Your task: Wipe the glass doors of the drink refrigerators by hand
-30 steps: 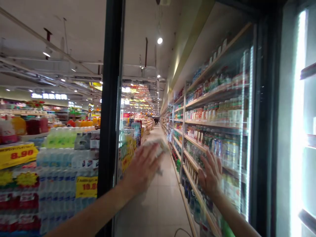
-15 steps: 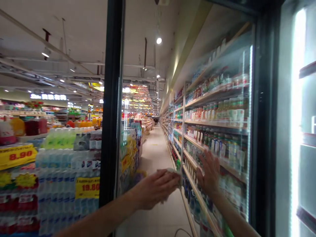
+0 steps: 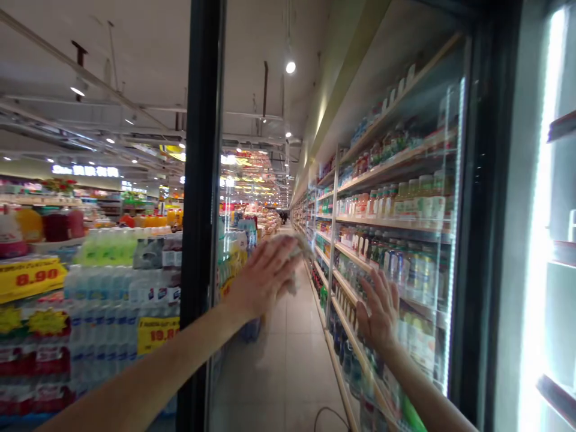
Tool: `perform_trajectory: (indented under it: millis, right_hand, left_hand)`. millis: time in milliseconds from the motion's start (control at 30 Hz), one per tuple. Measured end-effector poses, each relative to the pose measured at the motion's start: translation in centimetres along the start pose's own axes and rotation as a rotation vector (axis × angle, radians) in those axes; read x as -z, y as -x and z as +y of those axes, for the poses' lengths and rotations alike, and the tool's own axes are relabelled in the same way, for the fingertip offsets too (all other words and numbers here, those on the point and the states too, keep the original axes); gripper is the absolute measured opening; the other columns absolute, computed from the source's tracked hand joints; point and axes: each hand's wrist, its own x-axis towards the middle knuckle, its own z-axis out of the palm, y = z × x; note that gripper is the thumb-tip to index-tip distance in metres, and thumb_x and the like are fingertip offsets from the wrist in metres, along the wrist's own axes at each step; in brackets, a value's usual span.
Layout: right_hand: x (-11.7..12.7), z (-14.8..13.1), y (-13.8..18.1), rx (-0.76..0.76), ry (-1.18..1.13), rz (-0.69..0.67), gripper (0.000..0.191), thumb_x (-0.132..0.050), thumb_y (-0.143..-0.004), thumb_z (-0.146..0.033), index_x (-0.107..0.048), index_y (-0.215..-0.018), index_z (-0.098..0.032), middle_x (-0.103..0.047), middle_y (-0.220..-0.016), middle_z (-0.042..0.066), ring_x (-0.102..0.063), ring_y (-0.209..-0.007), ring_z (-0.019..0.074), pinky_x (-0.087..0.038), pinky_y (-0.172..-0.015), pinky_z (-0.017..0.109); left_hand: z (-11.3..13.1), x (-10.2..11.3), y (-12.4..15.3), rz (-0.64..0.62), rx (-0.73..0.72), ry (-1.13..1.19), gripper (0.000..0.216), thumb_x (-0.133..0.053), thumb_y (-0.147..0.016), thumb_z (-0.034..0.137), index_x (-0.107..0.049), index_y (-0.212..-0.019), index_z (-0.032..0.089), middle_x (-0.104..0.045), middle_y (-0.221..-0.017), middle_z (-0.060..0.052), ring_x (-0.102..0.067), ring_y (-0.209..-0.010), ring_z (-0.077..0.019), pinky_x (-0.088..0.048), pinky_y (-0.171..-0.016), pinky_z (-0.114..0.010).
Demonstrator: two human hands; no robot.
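A glass door with a black frame stands in front of me, and the aisle shows through its pane. Blurred by motion, my left hand is closed on a crumpled pale cloth, held flat at the glass. Part of the cloth is hidden under the fingers. My right hand is open at the pane further right, its fingers up and apart, with nothing in it. Whether its palm fully touches the glass I cannot tell.
Long shelves of bottled drinks line the right side beyond or reflected in the pane. Packs of bottled water are stacked at left under yellow price signs. A bright light strip borders the cooler at right. A thin cable lies on the floor.
My left hand has moved up and a little left across the glass with the cloth. My right hand stays in nearly the same place.
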Motion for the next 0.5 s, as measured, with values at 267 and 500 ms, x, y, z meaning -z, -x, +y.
perform_trajectory:
  millis: [267,500]
  right_hand:
    - [-0.1,-0.3,-0.2,0.002,0.003,0.013,0.056,-0.044,-0.085,-0.020,-0.029,-0.139,-0.023,-0.038,-0.142,0.012,-0.031,-0.134,0.0252,-0.024,-0.108,0.050]
    - [-0.2,-0.1,0.1,-0.014,0.009,0.010,0.054,-0.045,-0.084,-0.020,-0.033,-0.137,-0.023,-0.038,-0.142,0.012,-0.032,-0.134,0.0260,-0.024,-0.108,0.051]
  left_hand:
    - [0.4,-0.1,5.0,-0.141,-0.463,0.099,0.039,-0.048,-0.084,0.041,-0.051,-0.122,0.032,-0.037,-0.143,0.006,-0.023,-0.135,-0.0150,-0.017,-0.112,-0.032]
    - [-0.2,0.1,0.9,-0.046,-0.025,-0.016,0.046,-0.048,-0.085,0.034,-0.046,-0.128,0.020,-0.035,-0.144,-0.008,-0.023,-0.136,-0.0270,-0.023,-0.109,-0.044]
